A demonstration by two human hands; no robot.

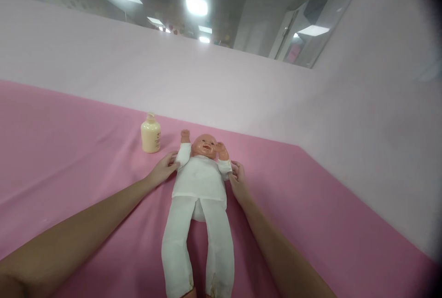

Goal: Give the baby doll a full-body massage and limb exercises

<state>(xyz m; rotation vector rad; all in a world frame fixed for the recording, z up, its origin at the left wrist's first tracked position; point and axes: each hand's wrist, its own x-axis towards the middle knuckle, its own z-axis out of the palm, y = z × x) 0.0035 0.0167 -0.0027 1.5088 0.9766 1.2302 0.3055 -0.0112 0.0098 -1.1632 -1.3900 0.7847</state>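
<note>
A baby doll in a white top and white trousers lies on its back on the pink cloth, head away from me, both arms raised. My left hand pinches the white sleeve at the doll's shoulder on the left. My right hand grips the sleeve cuff on the right, beside the doll's raised arm. Both my forearms reach in from the bottom of the view along the doll's sides.
A pale yellow lotion bottle with a pump cap stands upright on the cloth, just left of the doll's head. A pale pink partition wall rises behind and to the right. Ceiling lights show above it.
</note>
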